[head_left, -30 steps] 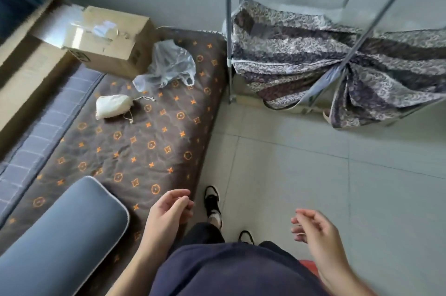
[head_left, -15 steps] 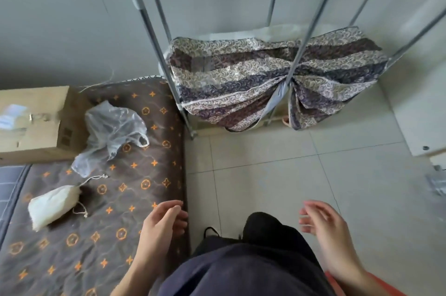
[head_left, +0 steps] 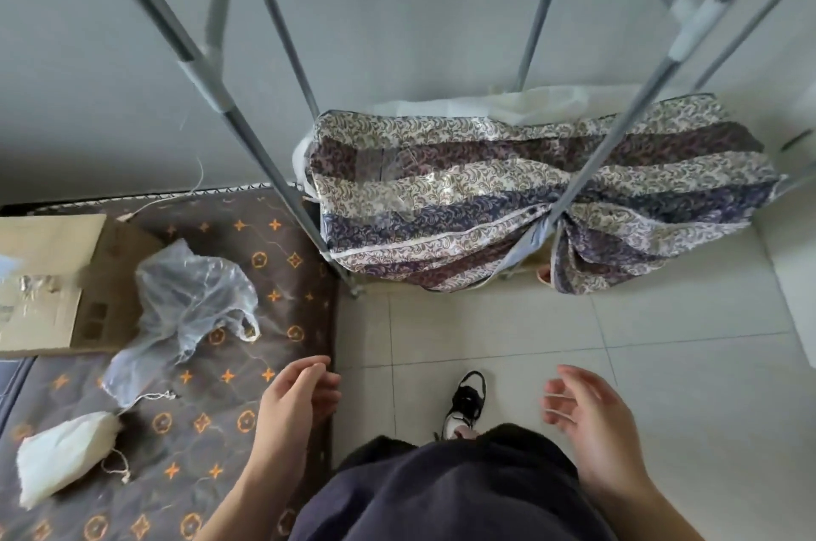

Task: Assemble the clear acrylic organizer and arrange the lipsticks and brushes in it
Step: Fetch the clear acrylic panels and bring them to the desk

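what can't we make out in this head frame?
- Cardboard box: cut off by the left edge; the shiny bits on top are blurred.
- White drawstring pouch: shut, contents hidden.
- Clear plastic bag: crumpled, contents unclear.
- Organizer, lipsticks, brushes: none identifiable.
- Left hand, right hand: both hold nothing.

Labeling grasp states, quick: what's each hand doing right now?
Left hand: open, fingers loosely curled, holding nothing.
Right hand: open, fingers relaxed, holding nothing.
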`<control>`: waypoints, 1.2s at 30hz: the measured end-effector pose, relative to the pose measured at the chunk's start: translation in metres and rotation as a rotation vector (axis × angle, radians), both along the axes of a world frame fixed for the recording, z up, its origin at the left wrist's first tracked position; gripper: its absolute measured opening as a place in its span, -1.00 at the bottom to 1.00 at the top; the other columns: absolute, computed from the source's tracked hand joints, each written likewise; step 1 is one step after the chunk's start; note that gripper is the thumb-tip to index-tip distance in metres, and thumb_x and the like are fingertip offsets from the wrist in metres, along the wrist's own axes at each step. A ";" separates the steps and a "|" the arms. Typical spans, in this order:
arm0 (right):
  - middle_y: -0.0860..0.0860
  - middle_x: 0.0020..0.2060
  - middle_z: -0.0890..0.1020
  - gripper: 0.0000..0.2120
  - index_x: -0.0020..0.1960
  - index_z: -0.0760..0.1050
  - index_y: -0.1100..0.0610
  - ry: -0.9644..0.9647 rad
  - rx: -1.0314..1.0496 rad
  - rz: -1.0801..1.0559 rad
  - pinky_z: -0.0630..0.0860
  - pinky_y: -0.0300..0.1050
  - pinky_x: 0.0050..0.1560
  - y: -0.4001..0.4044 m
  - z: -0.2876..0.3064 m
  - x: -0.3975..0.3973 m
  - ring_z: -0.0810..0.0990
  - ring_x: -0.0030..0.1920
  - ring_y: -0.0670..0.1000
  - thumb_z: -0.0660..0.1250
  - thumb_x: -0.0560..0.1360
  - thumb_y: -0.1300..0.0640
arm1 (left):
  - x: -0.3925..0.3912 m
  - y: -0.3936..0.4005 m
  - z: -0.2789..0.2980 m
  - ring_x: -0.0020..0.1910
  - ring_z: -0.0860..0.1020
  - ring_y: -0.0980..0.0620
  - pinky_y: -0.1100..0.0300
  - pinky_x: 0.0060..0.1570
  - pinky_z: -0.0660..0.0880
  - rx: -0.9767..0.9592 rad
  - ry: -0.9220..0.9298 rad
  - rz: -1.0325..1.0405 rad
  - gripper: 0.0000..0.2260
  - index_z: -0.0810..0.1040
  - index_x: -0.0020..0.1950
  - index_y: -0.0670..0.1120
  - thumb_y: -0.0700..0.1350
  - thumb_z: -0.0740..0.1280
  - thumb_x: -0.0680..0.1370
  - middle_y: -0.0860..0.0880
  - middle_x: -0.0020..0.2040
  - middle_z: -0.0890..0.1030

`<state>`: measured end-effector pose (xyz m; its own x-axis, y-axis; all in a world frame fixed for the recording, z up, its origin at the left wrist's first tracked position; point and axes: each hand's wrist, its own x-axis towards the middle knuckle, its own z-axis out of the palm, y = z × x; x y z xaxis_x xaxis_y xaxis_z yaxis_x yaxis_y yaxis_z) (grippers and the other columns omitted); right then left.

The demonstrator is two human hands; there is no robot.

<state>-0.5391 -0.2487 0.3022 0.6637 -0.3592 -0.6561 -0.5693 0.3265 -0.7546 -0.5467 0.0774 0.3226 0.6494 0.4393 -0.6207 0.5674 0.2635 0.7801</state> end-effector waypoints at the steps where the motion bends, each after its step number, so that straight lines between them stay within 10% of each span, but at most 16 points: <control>1: 0.16 -0.29 0.65 -0.93 0.03 0.57 0.26 -0.005 -0.002 0.021 0.55 0.01 -0.27 -0.004 0.000 0.020 0.61 -0.33 0.13 0.36 0.59 0.26 | 0.018 -0.003 0.001 -0.36 0.54 -0.06 0.09 -0.25 0.49 0.001 -0.001 0.008 -0.86 0.62 0.05 -0.23 -0.27 0.27 0.64 -0.17 -0.25 0.66; 13: 0.12 -0.28 0.68 -0.94 0.01 0.59 0.20 0.005 -0.122 0.192 0.61 -0.02 -0.29 0.025 -0.031 0.227 0.65 -0.35 0.06 0.36 0.60 0.21 | 0.253 0.022 -0.046 -0.37 0.58 0.05 0.18 -0.31 0.56 -0.016 -0.002 -0.092 -0.89 0.63 0.03 -0.14 -0.17 0.31 0.62 -0.06 -0.26 0.68; 26: 0.13 -0.21 0.69 -0.88 -0.03 0.60 0.16 0.125 -0.128 0.439 0.63 -0.01 -0.19 0.118 -0.198 0.414 0.65 -0.27 0.02 0.31 0.58 0.15 | 0.432 0.078 -0.211 -0.30 0.55 0.09 0.21 -0.32 0.45 0.351 0.311 -0.332 -0.83 0.62 0.00 0.05 0.04 0.34 0.46 0.12 -0.25 0.63; 31: 0.06 -0.13 0.64 -0.88 0.11 0.57 0.10 0.163 -0.151 0.600 0.51 -0.11 -0.18 0.165 -0.277 0.470 0.55 -0.22 0.01 0.32 0.59 0.17 | 0.472 0.084 -0.285 -0.07 0.55 0.10 0.20 -0.16 0.41 0.473 0.383 -0.404 -0.43 0.39 0.47 0.03 0.15 0.34 0.48 0.05 0.24 0.55; 36: -0.14 -0.13 0.61 -0.66 0.29 0.50 0.05 0.199 -0.335 0.841 0.43 -0.35 -0.48 0.193 -0.332 0.500 0.53 -0.36 -0.15 0.40 0.55 -0.01 | 0.492 0.076 -0.330 -0.28 0.58 0.16 0.34 -0.51 0.46 0.457 0.380 -0.461 -0.31 0.38 0.42 0.06 0.32 0.41 0.38 0.19 -0.09 0.55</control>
